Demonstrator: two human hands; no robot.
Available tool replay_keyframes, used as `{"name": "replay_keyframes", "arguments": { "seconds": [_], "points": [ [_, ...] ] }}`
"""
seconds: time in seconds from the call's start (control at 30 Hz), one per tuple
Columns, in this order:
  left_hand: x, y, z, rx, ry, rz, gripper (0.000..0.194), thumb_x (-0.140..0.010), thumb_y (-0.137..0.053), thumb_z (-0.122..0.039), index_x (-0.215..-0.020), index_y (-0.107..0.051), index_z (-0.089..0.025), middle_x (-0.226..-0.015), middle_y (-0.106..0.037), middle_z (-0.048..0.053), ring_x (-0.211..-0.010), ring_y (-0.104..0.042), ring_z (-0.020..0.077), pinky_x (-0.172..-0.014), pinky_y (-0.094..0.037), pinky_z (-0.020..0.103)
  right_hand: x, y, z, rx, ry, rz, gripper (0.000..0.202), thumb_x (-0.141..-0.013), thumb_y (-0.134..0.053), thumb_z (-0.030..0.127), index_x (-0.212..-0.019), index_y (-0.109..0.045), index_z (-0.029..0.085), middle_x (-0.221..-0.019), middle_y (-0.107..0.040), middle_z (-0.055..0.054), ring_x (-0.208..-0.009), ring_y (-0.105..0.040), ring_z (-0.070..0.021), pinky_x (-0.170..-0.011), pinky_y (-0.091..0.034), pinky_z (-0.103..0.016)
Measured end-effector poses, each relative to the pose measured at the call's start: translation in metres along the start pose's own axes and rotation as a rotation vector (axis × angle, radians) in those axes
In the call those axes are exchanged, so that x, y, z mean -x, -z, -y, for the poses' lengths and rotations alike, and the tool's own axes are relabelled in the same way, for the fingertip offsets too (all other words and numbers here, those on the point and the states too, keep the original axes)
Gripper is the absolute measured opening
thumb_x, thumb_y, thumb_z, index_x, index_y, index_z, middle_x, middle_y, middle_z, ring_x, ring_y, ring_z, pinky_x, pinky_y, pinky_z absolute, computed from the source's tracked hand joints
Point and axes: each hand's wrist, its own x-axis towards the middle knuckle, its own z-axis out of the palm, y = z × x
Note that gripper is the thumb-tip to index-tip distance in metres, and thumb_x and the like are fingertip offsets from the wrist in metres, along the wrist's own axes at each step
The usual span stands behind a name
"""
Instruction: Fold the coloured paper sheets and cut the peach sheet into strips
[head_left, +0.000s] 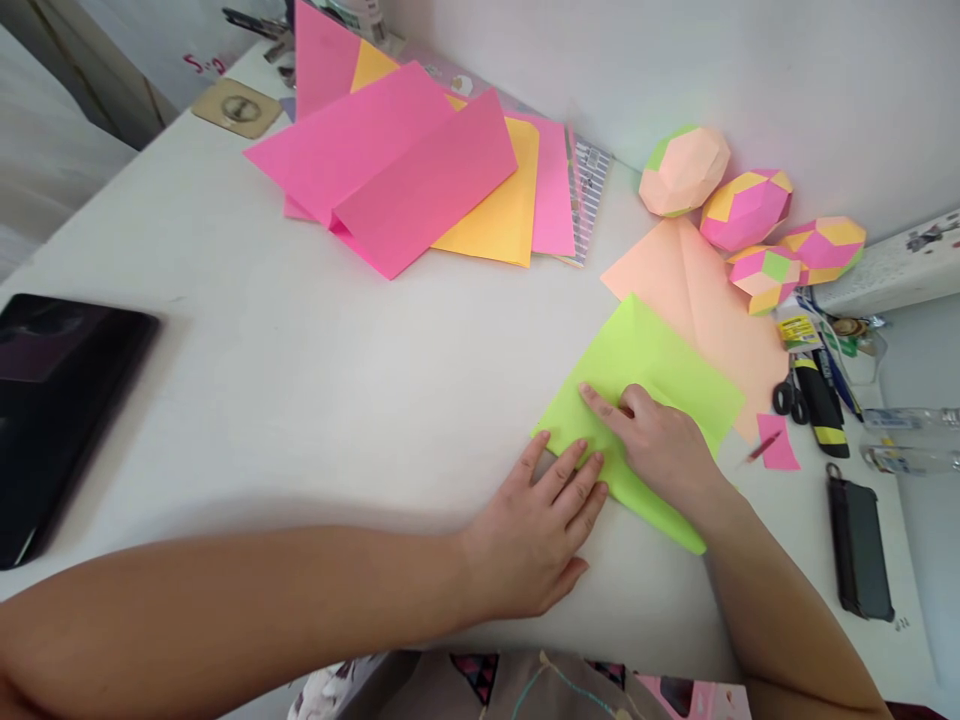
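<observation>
Green paper (649,335), near edge under the spread left hand (544,530), right hand's (667,445) closure unclear, borders desk (337,400) stretching left.

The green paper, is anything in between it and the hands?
No, nothing visible. The left hand has its fingertips along the near edge of the green paper, and the right hand touches it with one finger. The peach paper is partly underneath, not between.

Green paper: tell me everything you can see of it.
The green paper is a plain, bright, matte-looking sheet. It lies at an angle on the table, partly over the peach paper, its near edge seemingly curled or folded over. The left hand rests fingertips on its near-left edge; the right hand is on it, index finger extended.
</observation>
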Motion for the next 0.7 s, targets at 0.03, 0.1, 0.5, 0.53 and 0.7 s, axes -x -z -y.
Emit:
{"name": "replay_keyframes", "arguments": {
  "seconds": [0.03, 0.1, 0.5, 0.53, 0.7],
  "points": [
    [0.0002, 0.0002, -0.0001, 0.001, 0.0, 0.0, 0.062, -0.092, -0.034, -0.047, -0.139, -0.039, -0.006, -0.148, -0.032, 0.019, -0.137, -0.024, 0.0385, -0.108, -0.012, 0.062, 0.0, 0.0004, -0.0001, -0.009, -0.002, 0.003, 0.063, -0.084, -0.035, 0.004, -0.141, -0.037, 0.03, -0.079, -0.048, -0.003, -0.053, -0.032, -0.0118, -0.049, -0.017, -0.023],
    [0.0004, 0.0005, -0.0002, 0.005, 0.001, -0.002, 0.062, -0.092, -0.035, -0.047, -0.139, -0.039, -0.006, -0.149, -0.031, 0.02, -0.137, -0.024, 0.0387, -0.108, -0.013, 0.062, -0.0001, 0.0007, -0.0004, -0.028, -0.008, 0.005, 0.063, -0.085, -0.036, 0.006, -0.142, -0.035, 0.031, -0.08, -0.047, -0.003, -0.054, -0.033, -0.0119, -0.049, -0.018, -0.023],
    [0.0002, 0.0011, 0.0002, 0.009, 0.009, 0.004, 0.061, -0.093, -0.033, -0.046, -0.139, -0.038, -0.007, -0.149, -0.03, 0.019, -0.138, -0.022, 0.0383, -0.107, -0.011, 0.063, 0.0, -0.0022, -0.0025, -0.097, -0.001, -0.006, 0.059, -0.087, -0.033, 0.008, -0.142, -0.035, 0.029, -0.08, -0.046, -0.003, -0.056, -0.033, -0.0132, -0.05, -0.02, -0.024],
    [0.0003, 0.0009, 0.0, 0.007, 0.008, 0.005, 0.061, -0.093, -0.033, -0.046, -0.139, -0.038, -0.007, -0.149, -0.03, 0.019, -0.138, -0.022, 0.0381, -0.107, -0.011, 0.063, -0.0001, -0.0018, -0.0025, -0.093, 0.003, -0.007, 0.06, -0.086, -0.034, 0.007, -0.142, -0.035, 0.029, -0.08, -0.045, -0.003, -0.056, -0.033, -0.013, -0.049, -0.019, -0.023],
    [0.0007, 0.0004, -0.0006, 0.0, 0.007, 0.002, 0.061, -0.093, -0.033, -0.046, -0.138, -0.039, -0.006, -0.148, -0.031, 0.02, -0.137, -0.024, 0.039, -0.106, -0.013, 0.065, -0.0004, -0.001, -0.0025, -0.088, 0.006, -0.014, 0.062, -0.085, -0.035, 0.006, -0.142, -0.036, 0.028, -0.079, -0.042, -0.003, -0.056, -0.031, -0.0123, -0.049, -0.017, -0.022]
  ]
}}
